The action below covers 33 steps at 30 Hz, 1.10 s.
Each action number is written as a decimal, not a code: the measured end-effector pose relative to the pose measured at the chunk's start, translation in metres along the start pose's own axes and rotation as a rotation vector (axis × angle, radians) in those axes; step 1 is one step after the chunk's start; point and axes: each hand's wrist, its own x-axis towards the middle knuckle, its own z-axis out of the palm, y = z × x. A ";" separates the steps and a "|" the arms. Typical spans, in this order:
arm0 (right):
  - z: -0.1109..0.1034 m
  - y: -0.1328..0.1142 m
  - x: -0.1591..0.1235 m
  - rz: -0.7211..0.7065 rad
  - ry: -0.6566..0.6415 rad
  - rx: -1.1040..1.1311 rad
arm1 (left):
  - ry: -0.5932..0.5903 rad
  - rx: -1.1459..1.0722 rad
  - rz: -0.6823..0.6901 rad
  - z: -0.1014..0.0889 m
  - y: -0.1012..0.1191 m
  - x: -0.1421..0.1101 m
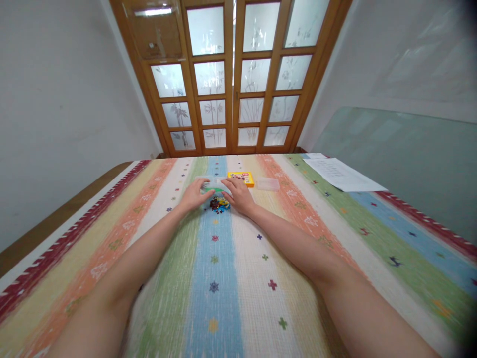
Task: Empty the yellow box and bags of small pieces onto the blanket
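My left hand (196,194) grips the left side of a clear plastic box (216,182), thumb in front and fingers behind. On the box's right side lies my right hand (239,195), its fingers curled against the rim. Something green shows in or through the box, partly hidden by the hands. Directly in front of it, on the cloth, a small heap of multicoloured pieces (219,205) mixes dark, yellow and blue; they are too small to name.
A yellow box (244,177) with printing stands just behind my right hand. Beside it lies a clear shallow plastic tray or lid (268,184). Printed paper sheets (341,173) rest at the far right of the striped tablecloth (219,308). Glazed wooden doors (233,79) stand beyond.
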 end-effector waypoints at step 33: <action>-0.002 0.012 0.002 0.076 0.098 0.060 | 0.083 -0.366 -0.042 0.018 0.038 -0.012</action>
